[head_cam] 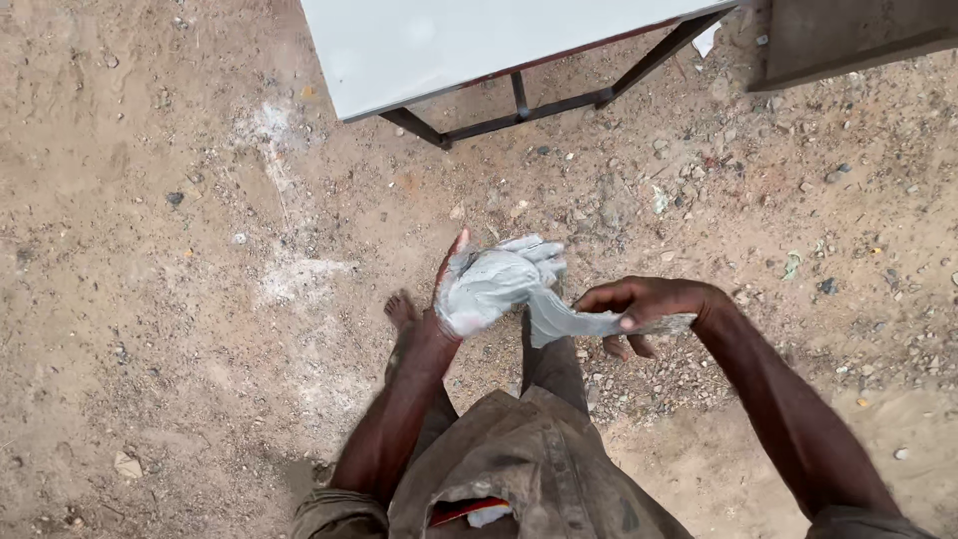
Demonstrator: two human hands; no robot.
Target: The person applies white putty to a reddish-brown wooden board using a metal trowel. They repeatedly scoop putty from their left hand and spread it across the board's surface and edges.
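Over bare sandy ground (150,299), strewn with pebbles and marked by a pale whitish smear (299,274), a person stands looking down at their own two hands. Furthest left of the body, a bare foot (401,309) shows on the dirt, toes pointing up the frame. Just right of it, the left hand (489,284) is raised palm up, fingers spread loosely, and it is coated from wrist to fingertips in a thick, wet, pale grey paste (479,294) that looks like a smooth skin over the palm; only the thumb's edge shows reddish and bare. From the heel of that palm a flat tongue of the same grey stuff runs rightward to the right hand (644,309), which is curled and pinching its far end between thumb and fingers. Whether that strip is paste alone or a smeared rag (564,321), I cannot tell. The right hand itself is mostly clean, with the knuckles turned upward. Both hands hang in the air before the waist, above a worn brownish shirt (529,459) stained with dust. Up at the top, well apart from the hands, a white tabletop (449,45) rests on a dark metal frame (559,105), and a dull brown board (848,35) fills the upper right corner.
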